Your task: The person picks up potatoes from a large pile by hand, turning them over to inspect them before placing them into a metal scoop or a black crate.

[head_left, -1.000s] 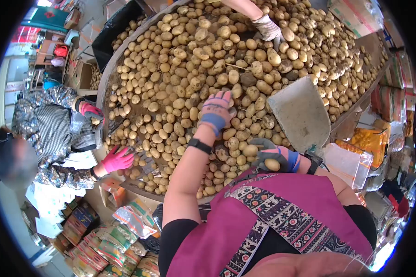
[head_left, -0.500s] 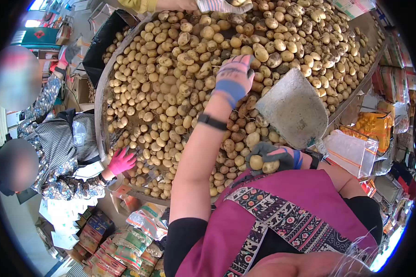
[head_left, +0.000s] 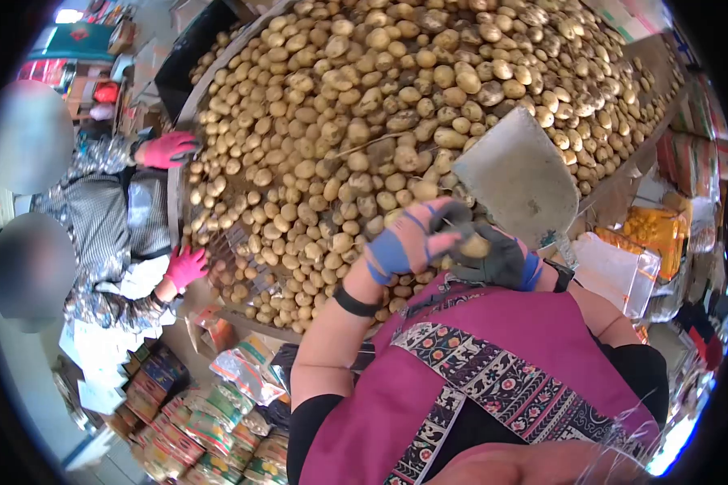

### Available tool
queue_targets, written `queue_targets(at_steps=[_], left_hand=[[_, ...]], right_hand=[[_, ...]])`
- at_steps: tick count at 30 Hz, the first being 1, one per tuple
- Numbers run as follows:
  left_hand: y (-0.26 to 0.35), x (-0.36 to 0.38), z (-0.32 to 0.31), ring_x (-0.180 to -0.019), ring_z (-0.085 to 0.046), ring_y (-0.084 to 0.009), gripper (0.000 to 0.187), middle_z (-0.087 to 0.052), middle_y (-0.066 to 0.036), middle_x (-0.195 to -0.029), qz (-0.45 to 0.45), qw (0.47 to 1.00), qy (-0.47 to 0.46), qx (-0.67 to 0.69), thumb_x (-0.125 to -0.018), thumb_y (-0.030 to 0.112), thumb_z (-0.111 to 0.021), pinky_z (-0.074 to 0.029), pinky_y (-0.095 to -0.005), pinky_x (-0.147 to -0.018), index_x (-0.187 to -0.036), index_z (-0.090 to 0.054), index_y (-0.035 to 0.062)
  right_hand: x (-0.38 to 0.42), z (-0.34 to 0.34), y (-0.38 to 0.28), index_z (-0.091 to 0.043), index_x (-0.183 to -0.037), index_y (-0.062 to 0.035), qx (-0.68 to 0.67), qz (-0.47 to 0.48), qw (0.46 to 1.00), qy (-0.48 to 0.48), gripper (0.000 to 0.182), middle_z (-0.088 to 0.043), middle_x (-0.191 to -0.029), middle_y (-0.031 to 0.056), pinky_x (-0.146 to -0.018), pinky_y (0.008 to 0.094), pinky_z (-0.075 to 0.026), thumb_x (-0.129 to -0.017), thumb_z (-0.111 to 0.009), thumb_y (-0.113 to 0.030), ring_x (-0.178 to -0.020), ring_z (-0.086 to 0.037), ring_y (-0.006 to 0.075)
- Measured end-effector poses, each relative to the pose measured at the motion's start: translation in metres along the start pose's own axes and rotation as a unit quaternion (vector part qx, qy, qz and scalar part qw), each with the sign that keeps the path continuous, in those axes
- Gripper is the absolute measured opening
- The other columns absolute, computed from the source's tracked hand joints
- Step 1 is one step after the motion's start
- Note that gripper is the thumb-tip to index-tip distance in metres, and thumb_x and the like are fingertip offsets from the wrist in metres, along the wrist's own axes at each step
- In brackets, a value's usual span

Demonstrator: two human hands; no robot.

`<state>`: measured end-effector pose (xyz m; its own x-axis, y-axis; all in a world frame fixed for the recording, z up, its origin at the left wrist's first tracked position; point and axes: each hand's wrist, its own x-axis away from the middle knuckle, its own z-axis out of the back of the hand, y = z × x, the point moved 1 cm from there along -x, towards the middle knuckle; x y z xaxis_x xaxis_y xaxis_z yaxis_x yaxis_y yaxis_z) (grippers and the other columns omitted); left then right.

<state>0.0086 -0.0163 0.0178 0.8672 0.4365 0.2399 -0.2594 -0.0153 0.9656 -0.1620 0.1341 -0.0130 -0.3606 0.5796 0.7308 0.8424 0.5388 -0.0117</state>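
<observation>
Potatoes (head_left: 315, 137) cover a large table in front of me. My left hand (head_left: 412, 238), in a pink, blue and grey glove, is close beside my right hand with its fingers curled, and what is between them is blurred. My right hand (head_left: 501, 260), in a grey glove with blue bands, is curled round a potato (head_left: 475, 246) near my chest. Just beyond my right hand, a grey, dirt-marked scoop (head_left: 519, 182) lies on the potatoes.
At the left edge of the table (head_left: 178, 194), a co-worker in pink gloves (head_left: 188, 267) has both hands at the rim. Printed bags (head_left: 210, 420) lie at the lower left. An orange bag (head_left: 651, 234) and clear plastic are at the right. A black bin (head_left: 192, 61) stands upper left.
My left hand has come back from the pile to my right hand. The co-worker's upper hand has moved down to the table edge. Another gloved hand at the top has left the view.
</observation>
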Motion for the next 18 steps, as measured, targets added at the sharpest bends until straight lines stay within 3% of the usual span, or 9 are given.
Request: queue_targets(at_steps=[2, 3, 4, 7, 9, 13, 14, 16, 18], left_hand=[[-0.02, 0.017, -0.001, -0.103, -0.061, -0.0248, 0.047, -0.063, -0.015, -0.112, 0.017, 0.996, 0.016, 0.082, -0.081, 0.018, -0.068, -0.048, -0.0357, -0.091, -0.122, -0.054, -0.0006], [-0.026, 0.027, 0.001, -0.104, -0.06, -0.0287, 0.05, -0.062, -0.016, -0.114, 0.003, 0.981, 0.145, -0.127, -0.079, 0.019, -0.069, -0.047, -0.0391, -0.092, -0.123, -0.054, -0.0001], [-0.035, 0.039, 0.001, -0.106, -0.058, -0.0327, 0.053, -0.06, -0.018, -0.117, -0.004, 0.908, 0.263, -0.327, -0.078, 0.02, -0.071, -0.047, -0.0424, -0.093, -0.124, -0.053, 0.0005], [-0.089, 0.088, 0.01, -0.124, -0.043, -0.0418, 0.064, -0.049, -0.02, -0.133, 0.11, 0.819, 0.358, -0.434, -0.076, 0.026, -0.072, -0.038, -0.0504, -0.102, -0.132, -0.047, 0.0051], [-0.14, 0.123, 0.012, -0.133, -0.033, -0.0423, 0.071, -0.042, -0.017, -0.142, 0.265, 0.772, 0.32, -0.482, -0.076, 0.032, -0.071, -0.031, -0.0531, -0.107, -0.138, -0.043, 0.0088], [-0.143, 0.172, 0.054, -0.138, -0.027, -0.0415, 0.079, -0.033, -0.011, -0.151, 0.386, 0.708, 0.29, -0.515, -0.077, 0.046, -0.067, -0.021, -0.0541, -0.112, -0.143, -0.039, 0.0125], [-0.17, 0.185, 0.07, -0.139, -0.026, -0.0416, 0.08, -0.031, -0.011, -0.152, 0.425, 0.678, 0.37, -0.471, -0.078, 0.047, -0.067, -0.022, -0.054, -0.112, -0.144, -0.037, 0.013], [-0.16, 0.196, 0.103, -0.139, -0.026, -0.0415, 0.079, -0.031, -0.013, -0.151, 0.527, 0.676, 0.347, -0.38, -0.08, 0.046, -0.066, -0.023, -0.0533, -0.112, -0.144, -0.037, 0.0124], [-0.139, 0.182, 0.108, -0.139, -0.027, -0.041, 0.078, -0.032, -0.015, -0.151, 0.456, 0.693, 0.366, -0.421, -0.08, 0.046, -0.066, -0.023, -0.0526, -0.113, -0.144, -0.037, 0.013]], right_hand=[[-0.007, -0.003, 0.007, -0.048, -0.125, -0.0114, -0.03, -0.042, 0.993, -0.106, 0.037, -0.059, -0.112, 0.0127, -0.095, 0.0491, -0.05, -0.093, -0.06, -0.023, -0.108, -0.059, 0.0308], [-0.001, -0.009, 0.009, -0.04, -0.134, -0.0146, -0.022, -0.055, 0.992, -0.108, 0.046, -0.056, -0.122, 0.0146, -0.093, 0.0465, -0.051, -0.093, -0.059, -0.021, -0.109, -0.059, 0.0313], [0.003, -0.008, 0.009, -0.04, -0.134, -0.0146, -0.012, -0.062, 0.992, -0.111, 0.046, -0.056, -0.122, 0.0146, -0.093, 0.0465, -0.051, -0.093, -0.059, -0.021, -0.109, -0.059, 0.0313], [0.012, -0.008, 0.004, -0.032, -0.141, -0.0171, 0.062, -0.095, 0.991, -0.066, 0.057, -0.047, -0.134, 0.018, -0.086, 0.0377, -0.055, -0.091, -0.058, -0.015, -0.108, -0.059, 0.029], [0.008, 0.003, 0.005, -0.033, -0.141, -0.0172, 0.036, -0.106, 0.992, -0.066, 0.056, -0.047, -0.134, 0.0186, -0.082, 0.0354, -0.056, -0.091, -0.058, -0.014, -0.105, -0.06, 0.0287], [0.004, -0.003, 0.005, -0.036, -0.139, -0.0152, -0.017, -0.113, 0.99, -0.086, 0.052, -0.049, -0.131, 0.0208, -0.071, 0.0302, -0.057, -0.093, -0.058, -0.021, -0.096, -0.062, 0.0273], [0.003, -0.001, 0.007, -0.036, -0.139, -0.0152, -0.013, -0.117, 0.99, -0.083, 0.052, -0.049, -0.131, 0.0208, -0.071, 0.0302, -0.057, -0.093, -0.058, -0.021, -0.096, -0.062, 0.0273], [-0.006, 0.0, 0.004, -0.04, -0.136, -0.0132, -0.075, -0.154, 0.976, -0.135, 0.05, -0.053, -0.124, 0.0204, -0.069, 0.0304, -0.056, -0.094, -0.058, -0.032, -0.092, -0.062, 0.0261], [-0.012, 0.0, 0.001, -0.04, -0.135, -0.0119, -0.063, -0.132, 0.981, -0.127, 0.052, -0.055, -0.121, 0.0191, -0.071, 0.0318, -0.056, -0.093, -0.059, -0.036, -0.091, -0.062, 0.0261]])
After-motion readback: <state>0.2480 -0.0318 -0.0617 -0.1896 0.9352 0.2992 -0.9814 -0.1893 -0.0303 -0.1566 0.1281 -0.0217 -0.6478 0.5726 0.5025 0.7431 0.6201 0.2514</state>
